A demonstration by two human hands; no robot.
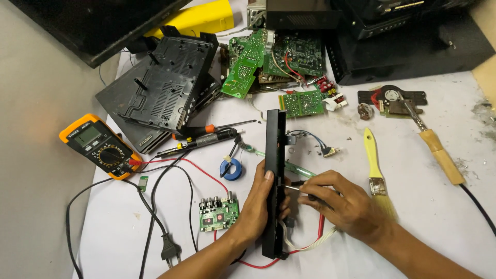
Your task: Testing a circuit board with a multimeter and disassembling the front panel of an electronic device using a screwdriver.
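- Gripping long black panel (pixel 275 175) on edge, mid-table: left hand (pixel 261 204), fingers wrapped round it.
- Right hand (pixel 343 204) pinching a thin probe (pixel 295 189), tip at panel's side.
- Nearby: yellow brush (pixel 376 168), orange multimeter (pixel 99 145), small green board (pixel 219 213).

Both forearms are bare, with no sleeves in view. The left hand (pixel 261 204) and right hand (pixel 343 204) carry no gloves. Fingernails are short and unpainted.
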